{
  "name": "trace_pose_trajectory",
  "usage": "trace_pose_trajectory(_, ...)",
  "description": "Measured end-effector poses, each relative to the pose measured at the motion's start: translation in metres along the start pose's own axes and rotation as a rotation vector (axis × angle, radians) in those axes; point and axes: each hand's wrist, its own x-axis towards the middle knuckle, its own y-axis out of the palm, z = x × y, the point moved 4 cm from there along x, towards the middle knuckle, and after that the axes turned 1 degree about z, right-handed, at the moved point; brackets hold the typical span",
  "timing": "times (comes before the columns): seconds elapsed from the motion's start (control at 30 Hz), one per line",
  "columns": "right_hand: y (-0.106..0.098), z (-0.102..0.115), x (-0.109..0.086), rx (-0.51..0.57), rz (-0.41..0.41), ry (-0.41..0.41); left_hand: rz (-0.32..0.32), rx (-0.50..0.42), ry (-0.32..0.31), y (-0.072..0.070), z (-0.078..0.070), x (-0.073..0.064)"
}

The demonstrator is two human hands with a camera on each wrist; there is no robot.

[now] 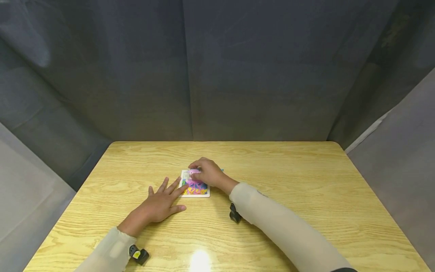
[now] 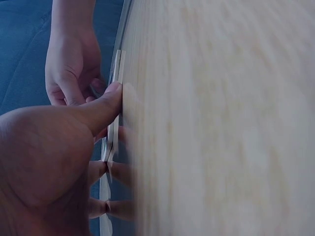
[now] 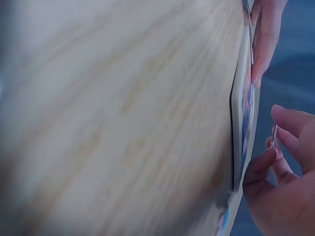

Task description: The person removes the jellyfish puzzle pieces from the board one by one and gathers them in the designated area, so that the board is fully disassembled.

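Far left: a pale beige sleeve (image 1: pixel 105 253) with a small black wrist unit (image 1: pixel 139 255) is lying along the yellow wood-grain table (image 1: pixel 289 177). Left hand (image 1: pixel 159 206) is spreading flat, fingers straight, gripping nothing; its index fingertip is resting on the thin, white-bordered square picture board (image 1: pixel 195 196). Board is lying flat on the table, between the hands.

Right hand (image 1: pixel 210 174) is hovering over the board's far right, pinching a small thin flat piece (image 3: pixel 274 135) between thumb and fingers; gap is about the piece's thickness. Piece is sitting clear of the board in the right-wrist view. Can't tell its print.

Just right, a small blue scrap (image 1: pixel 222 170) is peeking out past the right wrist; mostly hidden.

Handling, my read: piece is probably light, stiff, card or thin wood, a bit slick, with edges that could chip. Best hold: opposite edges, light pinch. Board is likely light enough to slide; steady it by the border.
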Motion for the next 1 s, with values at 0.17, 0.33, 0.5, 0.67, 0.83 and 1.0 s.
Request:
trace_pose_trajectory(0.17,-0.004,-0.002,-0.001,0.025,-0.022,-0.005,0.007,0.002,-0.013,0.001,0.001,0.001)
trace_pose_trajectory(0.33,-0.009,-0.005,-0.005,0.072,-0.037,-0.007,0.01,0.008,-0.017,0.001,0.001,0.001)
trace_pose_trajectory(0.5,-0.016,-0.011,-0.009,0.116,-0.054,0.004,0.006,0.007,-0.018,0.001,0.0,0.001)
trace_pose_trajectory(0.67,-0.024,-0.018,-0.015,0.116,-0.073,0.01,0.006,0.007,-0.013,0.0,0.0,0.001)
trace_pose_trajectory(0.83,-0.032,-0.027,-0.02,0.12,-0.094,0.015,0.002,0.005,-0.009,0.0,0.001,0.001)
trace_pose_trajectory(1.0,-0.039,-0.034,-0.028,0.131,-0.104,0.029,0.001,0.001,-0.003,-0.001,-0.001,0.0)
